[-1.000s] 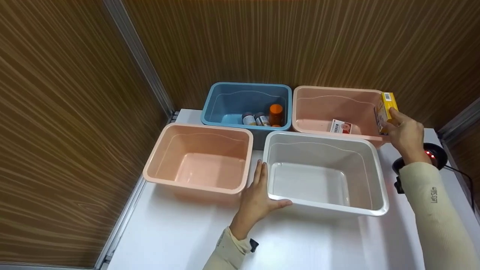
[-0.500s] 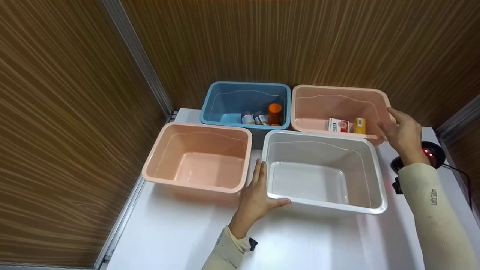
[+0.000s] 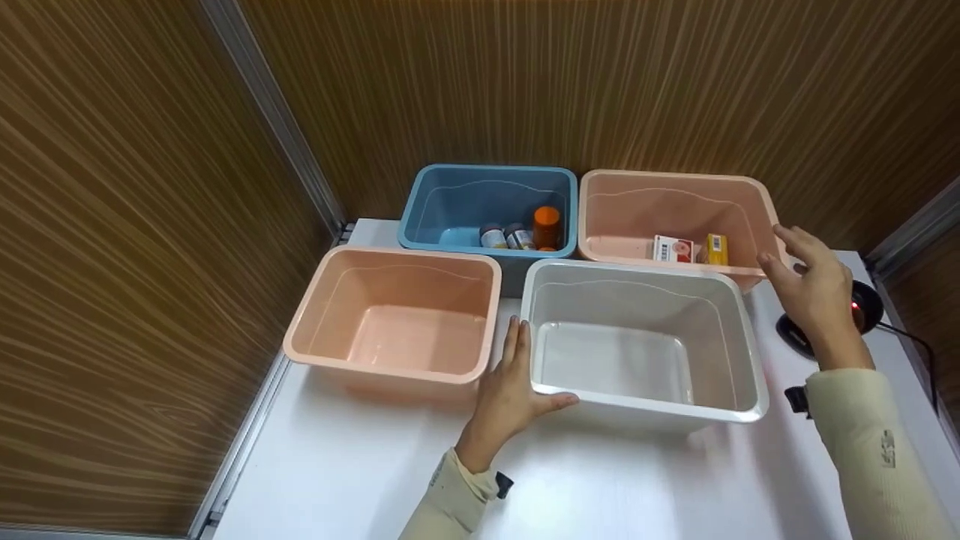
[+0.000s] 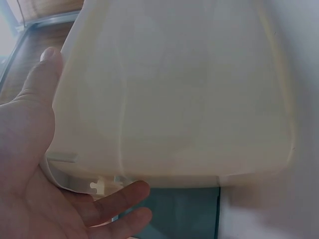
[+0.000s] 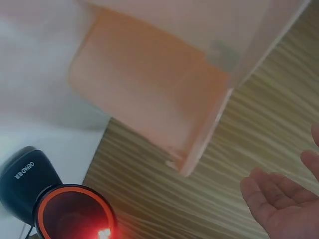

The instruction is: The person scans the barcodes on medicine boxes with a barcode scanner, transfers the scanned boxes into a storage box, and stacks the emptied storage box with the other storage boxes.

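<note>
My right hand (image 3: 814,289) is beside the right end of the far-right pink bin (image 3: 671,180), fingers apart and loosely bent, holding nothing. Inside that bin a small yellow box (image 3: 716,249) lies beside a white and red box (image 3: 673,248). At the near left corner of the white bin (image 3: 645,409) is my left hand (image 3: 506,401). Its fingers stretch along the bin's left side and its thumb lies along the front rim. The left wrist view shows the thumb (image 4: 45,74) straight against the bin's pale wall (image 4: 174,99).
A blue bin (image 3: 491,251) at the back holds bottles, one an orange bottle (image 3: 546,225). Another pink bin (image 3: 390,371) stands front left. A black device (image 5: 30,179) with an orange ring, red light and cable stands at the right. Wood-grain walls (image 3: 487,82) enclose the table.
The yellow box has left my right hand and now lies in the far-right pink bin. The right hand has drawn back slightly toward me. My left hand stays at the white bin.
</note>
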Action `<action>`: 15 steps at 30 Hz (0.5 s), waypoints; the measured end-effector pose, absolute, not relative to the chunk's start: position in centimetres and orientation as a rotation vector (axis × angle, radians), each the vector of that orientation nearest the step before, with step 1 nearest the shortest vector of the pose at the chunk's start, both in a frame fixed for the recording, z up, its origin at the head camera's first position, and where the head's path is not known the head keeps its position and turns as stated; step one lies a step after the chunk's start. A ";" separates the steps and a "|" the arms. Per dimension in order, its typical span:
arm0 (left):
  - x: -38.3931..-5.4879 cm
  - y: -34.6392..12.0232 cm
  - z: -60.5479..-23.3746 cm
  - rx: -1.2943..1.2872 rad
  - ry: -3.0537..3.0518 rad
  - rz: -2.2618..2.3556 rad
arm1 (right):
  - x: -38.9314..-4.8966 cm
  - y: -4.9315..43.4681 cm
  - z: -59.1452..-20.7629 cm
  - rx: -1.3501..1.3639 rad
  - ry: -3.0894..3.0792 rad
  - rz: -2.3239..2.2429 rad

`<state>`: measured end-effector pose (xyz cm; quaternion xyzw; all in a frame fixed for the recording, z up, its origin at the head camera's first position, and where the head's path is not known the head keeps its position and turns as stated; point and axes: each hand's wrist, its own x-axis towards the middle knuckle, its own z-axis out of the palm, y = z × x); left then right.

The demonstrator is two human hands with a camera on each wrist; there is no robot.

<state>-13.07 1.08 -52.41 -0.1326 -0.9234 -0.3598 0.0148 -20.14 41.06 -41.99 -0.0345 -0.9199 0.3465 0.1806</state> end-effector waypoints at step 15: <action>-13.6 0.8 -50.6 -0.519 -2.953 -1.142 | -13.1 38.8 -44.3 0.109 -3.015 0.878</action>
